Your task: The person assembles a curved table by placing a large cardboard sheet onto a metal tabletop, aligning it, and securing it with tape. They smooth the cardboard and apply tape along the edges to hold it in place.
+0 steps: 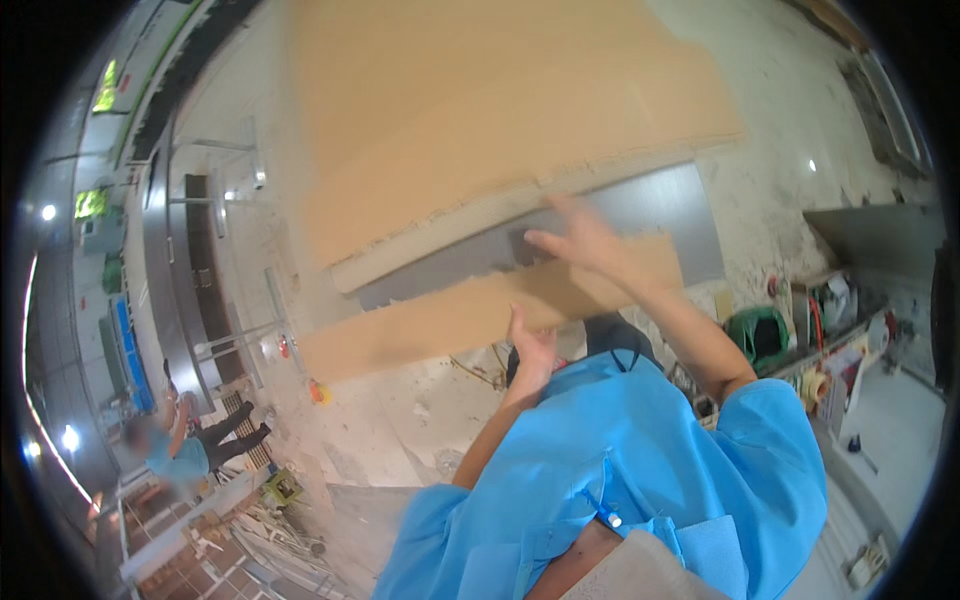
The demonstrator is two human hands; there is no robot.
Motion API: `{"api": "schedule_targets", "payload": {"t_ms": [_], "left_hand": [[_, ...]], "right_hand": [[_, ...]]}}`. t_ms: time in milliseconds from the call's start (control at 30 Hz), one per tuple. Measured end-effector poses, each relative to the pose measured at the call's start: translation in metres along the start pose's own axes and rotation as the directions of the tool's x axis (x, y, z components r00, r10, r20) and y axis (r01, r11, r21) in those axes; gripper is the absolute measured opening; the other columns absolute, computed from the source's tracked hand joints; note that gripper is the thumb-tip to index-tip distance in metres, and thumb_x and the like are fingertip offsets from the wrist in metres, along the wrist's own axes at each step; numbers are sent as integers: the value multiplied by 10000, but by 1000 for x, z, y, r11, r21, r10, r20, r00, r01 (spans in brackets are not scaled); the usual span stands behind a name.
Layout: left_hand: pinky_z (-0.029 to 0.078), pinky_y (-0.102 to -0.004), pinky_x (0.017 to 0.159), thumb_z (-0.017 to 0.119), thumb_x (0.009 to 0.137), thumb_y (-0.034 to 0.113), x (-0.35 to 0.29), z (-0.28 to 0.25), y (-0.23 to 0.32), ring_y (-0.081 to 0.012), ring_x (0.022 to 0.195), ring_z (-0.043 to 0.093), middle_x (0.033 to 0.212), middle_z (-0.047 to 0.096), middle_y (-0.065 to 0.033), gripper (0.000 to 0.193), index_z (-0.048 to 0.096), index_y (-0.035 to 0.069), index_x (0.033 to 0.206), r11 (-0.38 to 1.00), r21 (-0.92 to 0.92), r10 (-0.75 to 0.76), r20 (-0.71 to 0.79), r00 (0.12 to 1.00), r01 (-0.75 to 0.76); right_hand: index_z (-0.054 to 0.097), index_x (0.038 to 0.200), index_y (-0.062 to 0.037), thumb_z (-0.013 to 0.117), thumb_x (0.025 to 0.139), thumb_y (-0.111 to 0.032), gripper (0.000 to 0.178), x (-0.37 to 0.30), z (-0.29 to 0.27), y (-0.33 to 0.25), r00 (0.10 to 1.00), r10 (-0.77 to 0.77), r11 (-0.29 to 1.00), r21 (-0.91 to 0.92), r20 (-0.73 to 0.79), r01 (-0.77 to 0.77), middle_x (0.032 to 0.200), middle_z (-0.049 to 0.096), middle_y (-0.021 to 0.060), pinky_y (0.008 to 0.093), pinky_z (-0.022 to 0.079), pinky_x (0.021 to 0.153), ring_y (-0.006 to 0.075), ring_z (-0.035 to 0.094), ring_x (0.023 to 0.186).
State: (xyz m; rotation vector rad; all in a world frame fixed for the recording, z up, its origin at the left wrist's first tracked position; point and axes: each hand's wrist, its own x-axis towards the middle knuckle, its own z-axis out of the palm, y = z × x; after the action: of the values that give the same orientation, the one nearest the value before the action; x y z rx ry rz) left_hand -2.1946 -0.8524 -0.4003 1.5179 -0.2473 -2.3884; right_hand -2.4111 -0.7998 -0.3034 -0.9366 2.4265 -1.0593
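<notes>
A long tan strip [440,315] of sheet material with a ragged edge lies crosswise in front of me. At its near edge my left hand [533,348] is closed, the thumb on top and the other fingers partly hidden. My right hand [588,240], blurred by motion, reaches over the strip with its fingers apart and nothing visible in them. Beyond the strip shows a smooth grey panel [670,205], partly covered. A dark patch by the right fingertips is too blurred to tell. Farther off spreads a large tan sheet [500,100] with a pale, rough near edge.
A pale, stained surface [400,420] surrounds the sheets. At right stand a green bag or bin [757,335] and a cluttered shelf [835,310]. Metal frames [235,345] are at left, where another person in blue [180,455] works. Scrap pieces [285,530] lie lower left.
</notes>
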Motion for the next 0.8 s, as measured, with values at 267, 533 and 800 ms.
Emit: {"api": "schedule_targets", "payload": {"t_ms": [267, 533, 800], "left_hand": [[429, -430, 1081, 553, 1000, 558, -6, 16, -2, -233, 1301, 536, 1381, 601, -42, 578, 541, 140, 1399, 984, 13, 172, 154, 973, -176], [429, -393, 1018, 595, 986, 544, 2, 7, -3, -201, 1214, 568, 1309, 633, 10, 511, 577, 178, 1342, 987, 11, 157, 30, 987, -157], [538, -398, 862, 662, 968, 469, 14, 0, -12, -218, 1105, 633, 1230, 659, -45, 501, 577, 145, 1341, 974, 7, 223, -147, 964, -224]], "right_hand": [[425, 1441, -51, 691, 865, -540, 801, 170, -20, 84, 894, -178, 751, -530, 411, 393, 1397, 500, 288, 555, 486, 950, 431, 513, 1273], [493, 1323, 54, 551, 977, -397, 572, 193, -22, 91, 751, -603, 343, -762, 270, 550, 1012, 680, 250, 539, 546, 706, 408, 672, 893], [551, 1170, 66, 531, 967, -246, 373, 230, -18, 52, 736, -248, 477, -582, 630, 659, 957, 723, 224, 473, 576, 718, 365, 718, 919]]}}
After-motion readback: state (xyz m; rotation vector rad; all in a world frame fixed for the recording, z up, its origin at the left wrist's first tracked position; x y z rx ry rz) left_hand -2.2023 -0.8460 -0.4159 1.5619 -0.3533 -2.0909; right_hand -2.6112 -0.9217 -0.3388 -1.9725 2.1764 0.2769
